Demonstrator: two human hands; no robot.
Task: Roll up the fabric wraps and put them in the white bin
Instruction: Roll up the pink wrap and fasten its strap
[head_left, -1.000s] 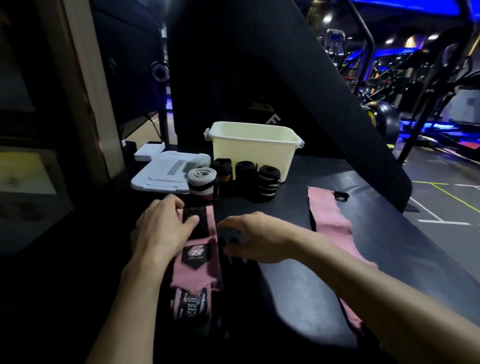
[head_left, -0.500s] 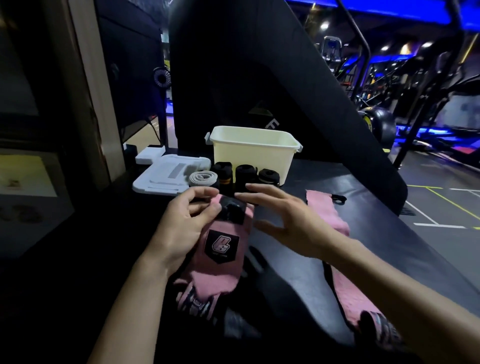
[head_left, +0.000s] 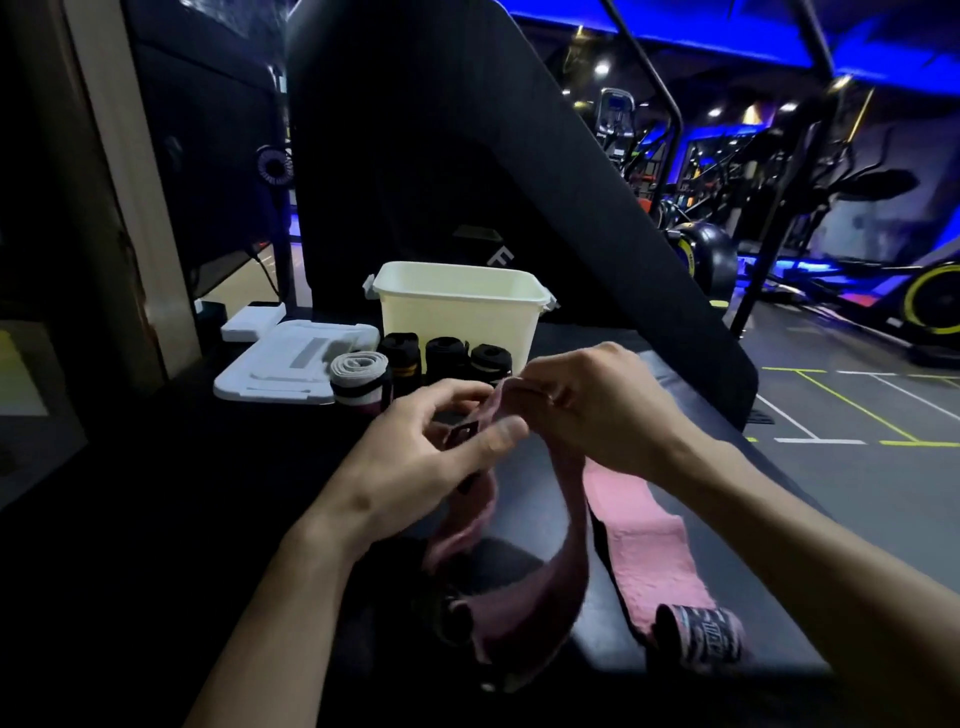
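Note:
Both hands hold one pink fabric wrap (head_left: 563, 525) up off the black table (head_left: 727, 525). My left hand (head_left: 415, 467) pinches its end with the black patch. My right hand (head_left: 597, 410) pinches the top edge just to the right; the rest hangs down in a loop to the table. A second pink wrap (head_left: 649, 551) lies flat on the table to the right, its printed end nearest me. The white bin (head_left: 457, 312) stands behind the hands. In front of it stand a rolled grey-and-white wrap (head_left: 358, 382) and three rolled black wraps (head_left: 447, 356).
A white lid (head_left: 291, 369) lies left of the bin, with a small white box (head_left: 253, 322) behind it. A large black slanted panel (head_left: 467, 156) rises behind the bin. The table's right edge drops to the gym floor (head_left: 857, 426); exercise machines stand beyond.
The pink wrap lay on the table under my hands a second ago. Both hands have since lifted its patched end, and it now hangs between them.

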